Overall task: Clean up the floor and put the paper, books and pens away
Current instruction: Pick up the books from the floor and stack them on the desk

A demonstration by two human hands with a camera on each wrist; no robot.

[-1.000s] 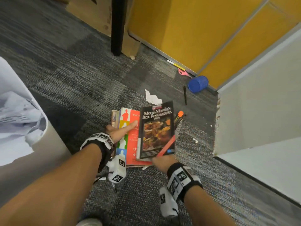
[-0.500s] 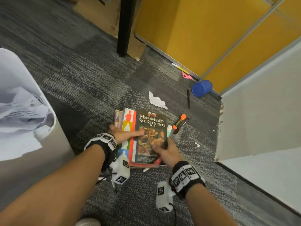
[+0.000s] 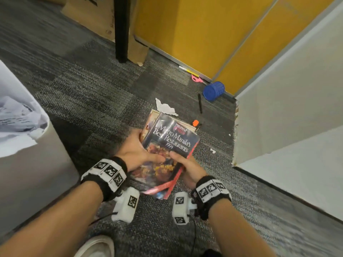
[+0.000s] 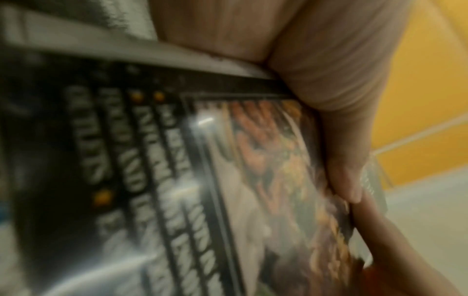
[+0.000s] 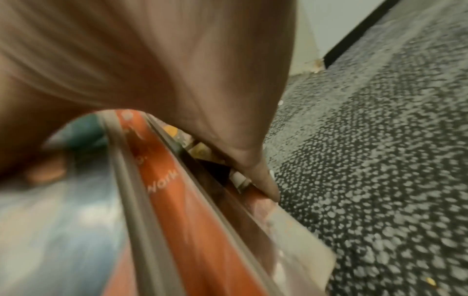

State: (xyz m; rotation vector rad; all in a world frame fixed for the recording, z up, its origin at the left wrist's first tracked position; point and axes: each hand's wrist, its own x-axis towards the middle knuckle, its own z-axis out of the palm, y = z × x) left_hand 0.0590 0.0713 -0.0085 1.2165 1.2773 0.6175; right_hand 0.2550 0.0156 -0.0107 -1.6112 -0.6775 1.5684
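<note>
Presently, stack of books held above the carpet, left hand grasping its left edge, right hand clasping its right edge, torn paper on floor beyond, black pen near blue cup.

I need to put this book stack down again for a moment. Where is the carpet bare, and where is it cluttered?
Bare carpet lies between the paper bin and the black post. Ahead it is crowded: torn paper, black pen, orange highlighter and blue cup lie near the white cabinet.
</note>
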